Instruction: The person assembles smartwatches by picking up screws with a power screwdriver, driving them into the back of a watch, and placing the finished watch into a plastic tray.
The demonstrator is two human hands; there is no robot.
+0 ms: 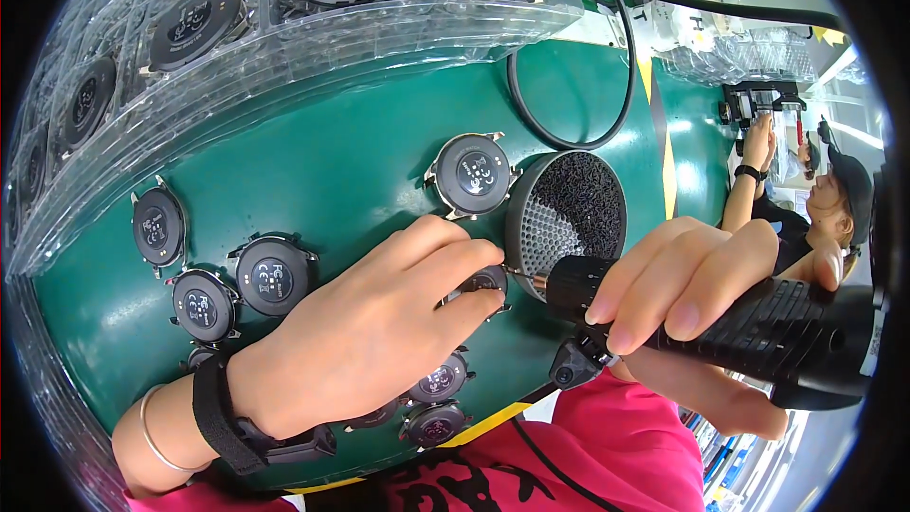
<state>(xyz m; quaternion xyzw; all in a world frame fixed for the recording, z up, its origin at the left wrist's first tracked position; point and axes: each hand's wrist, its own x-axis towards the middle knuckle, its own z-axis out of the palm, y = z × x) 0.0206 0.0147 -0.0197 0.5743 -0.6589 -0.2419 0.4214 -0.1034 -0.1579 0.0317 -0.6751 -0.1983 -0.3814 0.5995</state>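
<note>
Your left hand (365,313) has its grip partly closed, with a finger and the thumb holding a black watch (488,278) between them. That watch is on the green tabletop (351,156), just left of a round grey dish (517,228) with lots of tiny dark screws (583,192) in it. Your right hand (687,289) has its grip wrapped around a fat black screwdriver (806,337). The thin tip (526,275) points at the watch, right by your finger; I can't tell if it touches. Another watch (473,175) lies back side up beside the dish. Three watches (273,273) sit close together on the left. A clear plastic tray (379,38) holds more watches (196,27) at the far side.
</note>
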